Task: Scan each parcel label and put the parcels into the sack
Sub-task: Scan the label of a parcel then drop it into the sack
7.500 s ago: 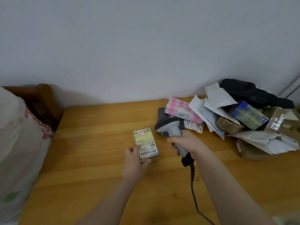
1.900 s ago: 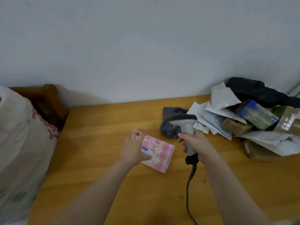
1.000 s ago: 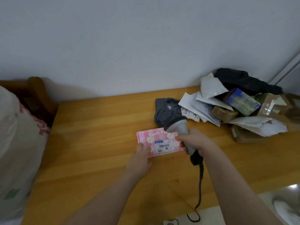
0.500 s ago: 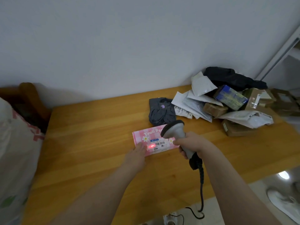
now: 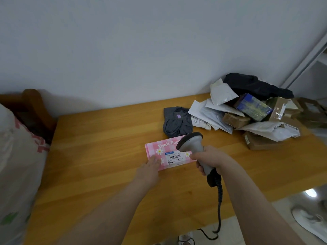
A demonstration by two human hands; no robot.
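While flat on wooden table [image 5: 106,156], pink checked parcel [image 5: 155,147] under rounded scanner [image 5: 192,144].

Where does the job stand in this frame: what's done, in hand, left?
Done: the sack bulges, but its contents are hidden. In hand: the left hand presses the pink checked parcel flat while the right hand holds the barcode scanner over its label. Left: bagging it, then the grey pouch and the pile of parcels.

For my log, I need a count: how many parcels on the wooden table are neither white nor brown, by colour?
Pink checked flat parcel: 1
Dark grey soft plastic bag: 1
Black plastic bag: 1
Blue rectangular box: 1
Total: 4
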